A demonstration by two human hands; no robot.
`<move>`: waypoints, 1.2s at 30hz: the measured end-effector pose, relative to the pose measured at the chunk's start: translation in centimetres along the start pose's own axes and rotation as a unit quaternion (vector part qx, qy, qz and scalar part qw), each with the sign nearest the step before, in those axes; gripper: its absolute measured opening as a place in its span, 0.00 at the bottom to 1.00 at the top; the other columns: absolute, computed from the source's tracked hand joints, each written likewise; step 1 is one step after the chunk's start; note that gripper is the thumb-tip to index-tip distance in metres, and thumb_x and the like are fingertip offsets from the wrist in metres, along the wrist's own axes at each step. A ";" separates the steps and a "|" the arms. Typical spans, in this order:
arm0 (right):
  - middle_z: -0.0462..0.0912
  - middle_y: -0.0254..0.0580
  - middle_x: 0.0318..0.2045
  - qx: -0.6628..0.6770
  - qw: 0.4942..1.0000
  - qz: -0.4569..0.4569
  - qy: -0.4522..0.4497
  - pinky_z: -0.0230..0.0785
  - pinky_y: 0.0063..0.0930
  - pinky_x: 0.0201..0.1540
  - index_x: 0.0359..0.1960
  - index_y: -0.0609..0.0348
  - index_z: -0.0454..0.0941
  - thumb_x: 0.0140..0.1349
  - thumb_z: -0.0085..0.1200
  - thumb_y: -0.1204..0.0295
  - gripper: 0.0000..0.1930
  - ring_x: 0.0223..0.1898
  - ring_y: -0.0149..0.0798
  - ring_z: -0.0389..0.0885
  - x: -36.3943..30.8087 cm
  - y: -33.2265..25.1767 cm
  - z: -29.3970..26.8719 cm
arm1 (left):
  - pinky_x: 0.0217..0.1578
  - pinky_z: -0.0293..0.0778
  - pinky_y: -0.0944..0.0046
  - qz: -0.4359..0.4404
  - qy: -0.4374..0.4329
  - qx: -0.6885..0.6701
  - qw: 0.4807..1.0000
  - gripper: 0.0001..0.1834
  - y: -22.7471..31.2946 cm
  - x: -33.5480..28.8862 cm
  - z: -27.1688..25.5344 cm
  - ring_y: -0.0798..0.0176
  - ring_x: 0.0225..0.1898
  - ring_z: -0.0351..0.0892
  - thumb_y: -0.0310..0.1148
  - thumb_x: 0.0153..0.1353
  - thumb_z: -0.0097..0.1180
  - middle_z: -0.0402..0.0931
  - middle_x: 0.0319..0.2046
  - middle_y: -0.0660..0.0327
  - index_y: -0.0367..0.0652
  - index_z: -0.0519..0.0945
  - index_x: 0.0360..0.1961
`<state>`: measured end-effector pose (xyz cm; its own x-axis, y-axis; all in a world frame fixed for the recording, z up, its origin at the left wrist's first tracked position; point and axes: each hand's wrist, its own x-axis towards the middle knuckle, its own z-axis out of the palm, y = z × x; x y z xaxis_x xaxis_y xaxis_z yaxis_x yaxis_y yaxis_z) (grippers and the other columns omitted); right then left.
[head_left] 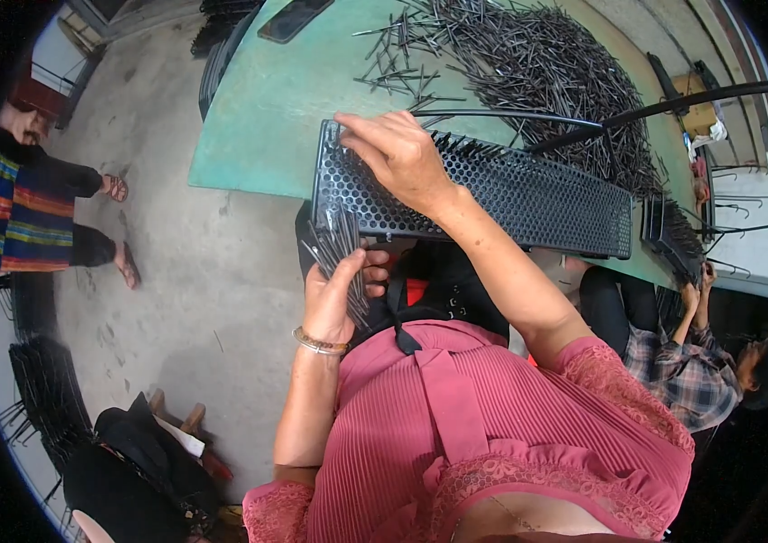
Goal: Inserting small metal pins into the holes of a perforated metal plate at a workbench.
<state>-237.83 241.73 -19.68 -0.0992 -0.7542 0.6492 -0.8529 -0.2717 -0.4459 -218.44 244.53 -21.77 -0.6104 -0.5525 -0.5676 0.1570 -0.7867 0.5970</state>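
A bundle of thin dark rods (340,237) is gripped in my left hand (329,294), just below the near left corner of a long black perforated rack (529,204). The rack lies along the near edge of the green table, its face full of round holes. Short rod ends (470,145) stick up along its far side. Over the rack's left end is my right hand (399,156), its fingers bent together at the far left corner. Whatever its fingertips pinch, if anything, is too small to make out.
A large heap of loose dark rods (547,68) covers the far part of the green table (257,136). A phone (295,20) lies at the far left. A curved black bar (655,109) reaches over the heap. To the right, another person (696,371) handles a similar rack (671,237).
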 end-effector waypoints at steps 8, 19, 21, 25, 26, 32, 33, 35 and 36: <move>0.81 0.39 0.27 -0.017 0.998 -0.037 0.048 0.64 0.29 0.35 0.35 0.60 0.80 0.49 0.61 0.76 0.10 0.29 0.37 0.78 -0.1 0.3 0.4 | 0.25 0.76 0.69 0.001 -0.019 0.015 1.000 0.13 0.0 -0.1 0.2 0.65 0.29 0.79 0.31 0.60 0.52 0.79 0.34 0.52 0.32 0.72 0.43; 0.80 0.36 0.26 -0.079 0.995 -0.055 0.041 0.62 0.29 0.35 0.32 0.58 0.80 0.47 0.63 0.74 0.09 0.27 0.35 0.76 0.0 -0.2 0.6 | 0.31 0.79 0.66 0.012 -0.006 0.026 1.000 0.12 -0.3 -0.3 0.4 0.62 0.32 0.80 0.29 0.61 0.53 0.79 0.35 0.52 0.30 0.74 0.41; 0.80 0.35 0.25 -0.083 0.994 -0.050 0.054 0.62 0.29 0.35 0.31 0.58 0.80 0.47 0.63 0.74 0.09 0.27 0.35 0.76 -0.1 0.0 0.8 | 0.31 0.79 0.65 0.006 -0.016 0.013 1.000 0.12 -0.3 -0.3 0.5 0.62 0.33 0.80 0.29 0.61 0.53 0.78 0.35 0.51 0.31 0.74 0.41; 0.80 0.36 0.26 -0.094 0.994 -0.034 0.037 0.62 0.28 0.36 0.32 0.57 0.80 0.47 0.63 0.73 0.10 0.29 0.36 0.76 -0.4 -0.1 0.8 | 0.33 0.80 0.64 0.000 -0.017 -0.015 1.000 0.13 -0.4 -0.4 0.6 0.61 0.34 0.80 0.30 0.60 0.54 0.78 0.37 0.51 0.31 0.74 0.42; 0.80 0.36 0.26 -0.094 0.994 -0.034 0.037 0.62 0.28 0.36 0.32 0.57 0.80 0.47 0.63 0.73 0.10 0.29 0.36 0.76 -0.4 -0.1 0.7 | 0.34 0.80 0.64 0.000 -0.017 -0.021 1.000 0.13 -0.4 -0.4 0.6 0.61 0.34 0.80 0.30 0.60 0.54 0.78 0.37 0.51 0.31 0.74 0.43; 0.79 0.42 0.29 0.021 0.997 0.072 0.020 0.68 0.30 0.33 0.32 0.61 0.81 0.51 0.59 0.72 0.08 0.30 0.41 0.77 -1.2 -1.1 -1.2 | 0.34 0.79 0.65 0.011 -0.022 -0.019 1.000 0.13 0.0 -0.5 0.9 0.62 0.36 0.80 0.30 0.60 0.54 0.78 0.38 0.52 0.33 0.74 0.44; 0.79 0.43 0.28 0.083 0.988 0.131 -0.024 0.69 0.29 0.32 0.32 0.62 0.81 0.52 0.58 0.72 0.08 0.29 0.40 0.77 -1.7 -1.7 -1.9 | 0.34 0.79 0.65 0.010 -0.023 -0.019 1.000 0.13 0.1 -0.5 1.0 0.62 0.36 0.80 0.30 0.60 0.54 0.78 0.38 0.52 0.33 0.74 0.44; 0.80 0.43 0.26 0.127 0.930 0.286 -0.191 0.69 0.25 0.32 0.36 0.64 0.81 0.53 0.59 0.68 0.12 0.29 0.33 0.78 -1.6 -3.5 -4.0 | 0.34 0.79 0.66 0.040 -0.024 -0.027 0.999 0.13 0.2 -0.6 1.2 0.63 0.35 0.80 0.30 0.60 0.54 0.78 0.38 0.53 0.34 0.74 0.44; 0.80 0.40 0.25 0.211 0.887 0.345 -0.221 0.69 0.23 0.31 0.35 0.66 0.81 0.54 0.60 0.67 0.14 0.29 0.29 0.77 -2.1 -3.9 -4.3 | 0.34 0.79 0.65 0.051 -0.033 -0.031 0.998 0.13 0.1 -0.5 1.3 0.62 0.36 0.80 0.30 0.60 0.54 0.79 0.38 0.54 0.34 0.75 0.44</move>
<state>-236.49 246.92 -16.65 -0.2333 -0.9634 -0.1321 -0.3904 0.2172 -0.8947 -219.13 245.06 -20.66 -0.6380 -0.6133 -0.4657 0.2675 -0.7435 0.6129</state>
